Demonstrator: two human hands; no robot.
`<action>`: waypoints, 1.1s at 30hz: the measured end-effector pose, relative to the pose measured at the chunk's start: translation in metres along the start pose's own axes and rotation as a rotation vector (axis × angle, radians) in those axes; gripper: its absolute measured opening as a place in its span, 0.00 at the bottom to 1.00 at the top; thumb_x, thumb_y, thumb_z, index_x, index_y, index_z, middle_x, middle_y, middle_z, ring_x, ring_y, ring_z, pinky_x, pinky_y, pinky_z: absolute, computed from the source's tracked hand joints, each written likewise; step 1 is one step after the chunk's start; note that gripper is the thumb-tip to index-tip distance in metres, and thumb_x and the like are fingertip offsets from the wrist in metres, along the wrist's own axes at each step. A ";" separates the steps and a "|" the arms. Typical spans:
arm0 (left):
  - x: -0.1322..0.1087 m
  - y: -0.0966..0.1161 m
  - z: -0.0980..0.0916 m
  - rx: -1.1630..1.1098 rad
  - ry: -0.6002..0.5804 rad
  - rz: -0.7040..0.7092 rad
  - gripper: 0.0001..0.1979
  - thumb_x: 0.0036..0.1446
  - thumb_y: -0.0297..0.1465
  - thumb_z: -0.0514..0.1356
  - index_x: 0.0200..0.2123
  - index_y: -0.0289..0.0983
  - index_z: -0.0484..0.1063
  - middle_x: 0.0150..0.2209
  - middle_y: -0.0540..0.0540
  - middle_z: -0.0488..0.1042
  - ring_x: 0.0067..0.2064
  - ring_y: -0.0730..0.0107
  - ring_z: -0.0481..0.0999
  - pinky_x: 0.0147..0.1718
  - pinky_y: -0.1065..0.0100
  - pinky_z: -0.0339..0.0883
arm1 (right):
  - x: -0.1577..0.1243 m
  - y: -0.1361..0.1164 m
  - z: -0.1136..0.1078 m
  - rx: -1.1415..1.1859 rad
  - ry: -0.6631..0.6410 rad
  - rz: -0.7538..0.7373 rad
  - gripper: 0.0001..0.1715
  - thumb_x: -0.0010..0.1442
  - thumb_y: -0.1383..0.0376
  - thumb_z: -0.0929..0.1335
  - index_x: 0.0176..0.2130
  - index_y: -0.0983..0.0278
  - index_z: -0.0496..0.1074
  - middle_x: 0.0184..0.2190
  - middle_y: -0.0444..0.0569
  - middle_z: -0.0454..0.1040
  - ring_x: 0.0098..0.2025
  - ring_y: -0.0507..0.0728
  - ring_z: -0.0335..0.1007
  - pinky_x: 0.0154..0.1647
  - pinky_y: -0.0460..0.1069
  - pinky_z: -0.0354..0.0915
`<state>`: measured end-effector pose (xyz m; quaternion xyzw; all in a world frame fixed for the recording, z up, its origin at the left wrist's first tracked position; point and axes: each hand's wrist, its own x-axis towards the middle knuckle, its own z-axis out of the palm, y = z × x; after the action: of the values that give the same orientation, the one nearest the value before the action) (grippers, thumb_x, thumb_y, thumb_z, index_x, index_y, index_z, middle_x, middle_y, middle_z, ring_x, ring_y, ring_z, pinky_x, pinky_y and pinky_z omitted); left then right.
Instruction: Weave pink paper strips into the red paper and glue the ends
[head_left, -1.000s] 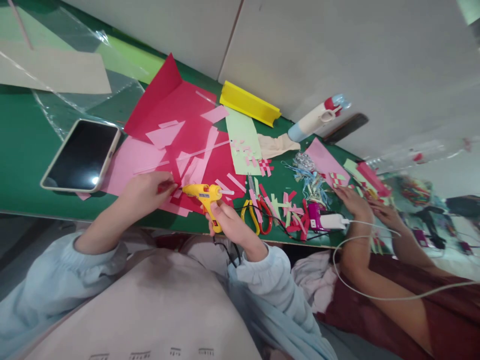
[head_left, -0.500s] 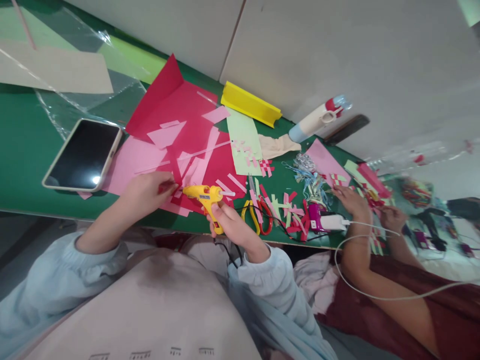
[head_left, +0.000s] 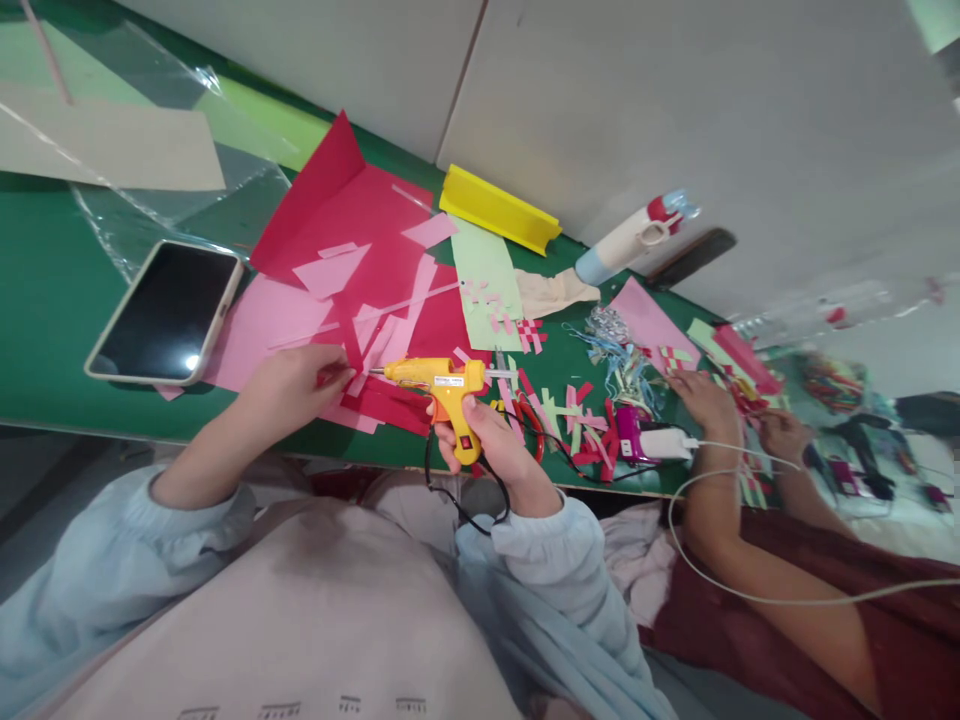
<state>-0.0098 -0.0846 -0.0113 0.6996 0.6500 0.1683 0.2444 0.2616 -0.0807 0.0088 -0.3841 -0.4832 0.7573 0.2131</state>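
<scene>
My right hand point(head_left: 499, 440) is wrapped round the handle of a yellow glue gun point(head_left: 442, 376), with a clear glue stick point(head_left: 501, 373) poking out of its back end. The nozzle points left, a short way from the fingertips of my left hand point(head_left: 304, 385). Those fingers are pinched together on a red paper strip point(head_left: 351, 342), partly hidden by the hand. Beneath lie pink paper scraps point(head_left: 390, 340) and large red paper sheets point(head_left: 397, 225). Scissors point(head_left: 534, 425) with red and yellow handles rest behind my right hand, mostly covered.
A phone point(head_left: 165, 312) lies at left beside clear plastic point(head_left: 247, 190). A yellow tray-like piece point(head_left: 499, 210) and a bottle point(head_left: 630, 243) are at the back. Cut strips point(head_left: 577, 420) and a purple power block point(head_left: 628, 435) lie rightward, near a co-worker's hands point(head_left: 705, 400).
My right hand has drawn the glue gun to the right, away from my left fingers, and turned its side more to view. My left hand stays in place.
</scene>
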 end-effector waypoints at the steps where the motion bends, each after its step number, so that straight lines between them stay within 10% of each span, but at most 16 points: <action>1: 0.000 0.000 0.000 -0.006 -0.004 -0.003 0.13 0.59 0.42 0.52 0.30 0.40 0.68 0.31 0.44 0.76 0.32 0.61 0.73 0.30 0.64 0.60 | -0.001 -0.002 -0.001 0.014 -0.002 -0.016 0.37 0.58 0.34 0.63 0.43 0.65 0.67 0.26 0.40 0.61 0.19 0.48 0.62 0.20 0.46 0.56; 33: -0.004 -0.001 0.007 0.210 -0.039 0.254 0.23 0.60 0.30 0.45 0.44 0.35 0.80 0.46 0.39 0.79 0.46 0.55 0.78 0.46 0.57 0.73 | -0.015 -0.020 -0.014 0.141 -0.046 -0.157 0.34 0.61 0.38 0.64 0.46 0.65 0.68 0.23 0.39 0.59 0.17 0.48 0.58 0.17 0.44 0.56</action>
<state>-0.0070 -0.0894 -0.0175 0.8010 0.5654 0.1153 0.1595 0.2807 -0.0746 0.0289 -0.3115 -0.4621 0.7791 0.2870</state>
